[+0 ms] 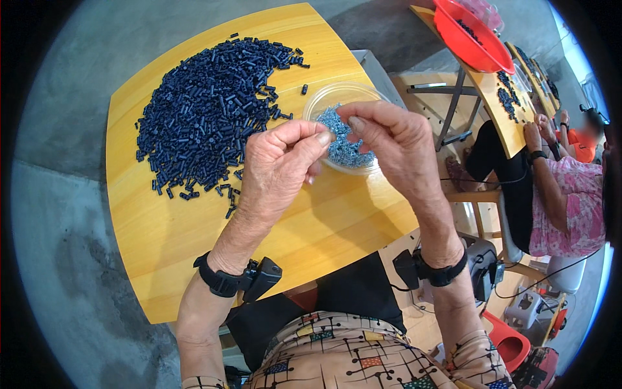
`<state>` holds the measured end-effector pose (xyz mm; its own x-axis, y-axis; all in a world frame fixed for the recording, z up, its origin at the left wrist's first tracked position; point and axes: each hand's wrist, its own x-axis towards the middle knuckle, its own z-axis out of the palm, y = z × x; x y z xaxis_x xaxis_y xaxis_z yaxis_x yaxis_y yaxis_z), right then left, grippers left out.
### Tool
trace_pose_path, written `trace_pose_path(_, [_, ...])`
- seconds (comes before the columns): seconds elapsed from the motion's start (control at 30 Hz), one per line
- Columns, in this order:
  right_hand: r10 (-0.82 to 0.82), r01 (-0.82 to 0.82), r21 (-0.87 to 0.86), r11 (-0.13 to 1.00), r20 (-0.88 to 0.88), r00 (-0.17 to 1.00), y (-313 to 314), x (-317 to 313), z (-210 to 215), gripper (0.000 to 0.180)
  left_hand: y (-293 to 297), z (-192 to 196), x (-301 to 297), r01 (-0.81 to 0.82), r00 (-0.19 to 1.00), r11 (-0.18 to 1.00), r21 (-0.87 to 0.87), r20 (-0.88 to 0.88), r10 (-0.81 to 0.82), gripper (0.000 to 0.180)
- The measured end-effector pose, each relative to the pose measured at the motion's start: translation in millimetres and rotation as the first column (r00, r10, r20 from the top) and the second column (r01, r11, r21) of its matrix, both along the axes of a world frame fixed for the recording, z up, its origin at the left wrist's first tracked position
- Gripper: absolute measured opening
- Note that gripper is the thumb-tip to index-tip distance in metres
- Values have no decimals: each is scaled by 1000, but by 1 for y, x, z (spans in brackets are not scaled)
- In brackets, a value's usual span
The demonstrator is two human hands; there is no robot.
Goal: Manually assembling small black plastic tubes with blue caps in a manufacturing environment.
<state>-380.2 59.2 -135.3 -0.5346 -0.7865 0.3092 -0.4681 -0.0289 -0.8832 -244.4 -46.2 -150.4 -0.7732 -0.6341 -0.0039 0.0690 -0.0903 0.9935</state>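
Note:
My left hand (282,159) is raised over the table with thumb and forefinger pinched together. Close to it on the right, my right hand (398,139) also has thumb and finger curled into a pinch. Whatever lies between the fingertips of either hand is too small to make out. Partly behind both hands sits a clear round plastic tub (317,97) holding many small silvery-blue metal pieces (346,152). Left of my hands spreads a big pile of short dark-blue or black plastic tubes (201,110), with several loose ones along its edge.
The yellow wooden table (194,259) carries the pile and tub. A single dark tube (304,89) lies apart near the tub. To the right, other people sit at another table (495,110) with dark pieces and a red basin (473,39). Both my wrists wear black strapped devices (223,279).

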Motion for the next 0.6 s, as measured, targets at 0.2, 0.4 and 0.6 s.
trace_pose_path(0.2, [49,-54,28,998,153,987,-6,7,-3,14,4,0,11,120,991,975,187,-79,-107,16])
trace_pose_path(0.4, [-76,70,-89,994,-66,995,-10,-3,-21,15,2,-18,0,70,994,988,135,-91,-58,17])
trace_pose_path(0.6, [-103,102,-180,978,4,995,12,19,5,12,-20,-4,24,-14,982,979,201,-181,51,15])
